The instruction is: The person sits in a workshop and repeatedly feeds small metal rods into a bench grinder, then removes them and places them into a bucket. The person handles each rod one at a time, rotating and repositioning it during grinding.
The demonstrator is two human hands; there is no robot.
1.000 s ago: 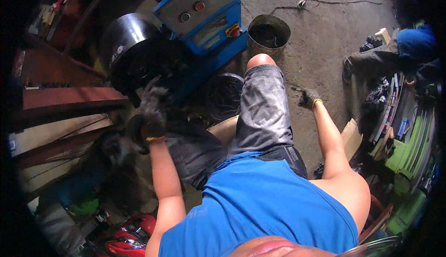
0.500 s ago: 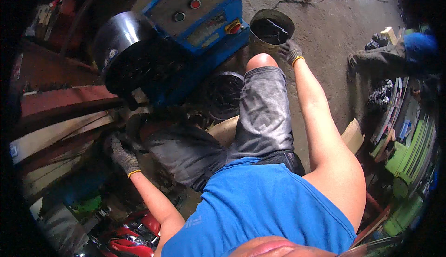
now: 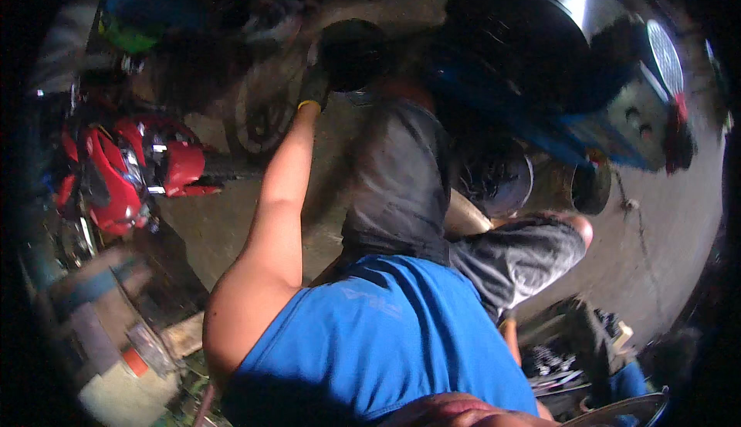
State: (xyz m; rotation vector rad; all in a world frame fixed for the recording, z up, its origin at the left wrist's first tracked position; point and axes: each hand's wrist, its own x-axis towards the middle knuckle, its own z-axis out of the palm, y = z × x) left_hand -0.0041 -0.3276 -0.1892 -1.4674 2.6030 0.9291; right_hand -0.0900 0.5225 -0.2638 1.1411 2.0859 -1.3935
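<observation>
The person [image 3: 386,327] is swung round to the left, bringing the red motorbike [image 3: 112,184] fuller into view. The left hand [image 3: 314,86] now reaches out to a black tub [image 3: 351,50]; the right arm [image 3: 511,340], away from the pail [image 3: 593,189], sits low beside the shorts [image 3: 517,265].

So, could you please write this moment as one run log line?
Left gloved hand: beside dark round container, contact unclear | right hand: mostly hidden, grip unclear | nearby: red motorcycle, blue machine

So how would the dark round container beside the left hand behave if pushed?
The container probably holds its shape, since its edge looks evenly round. That roundness suggests it might roll if tipped over. Its weight is hard to judge, as it sits in deep shadow.
</observation>
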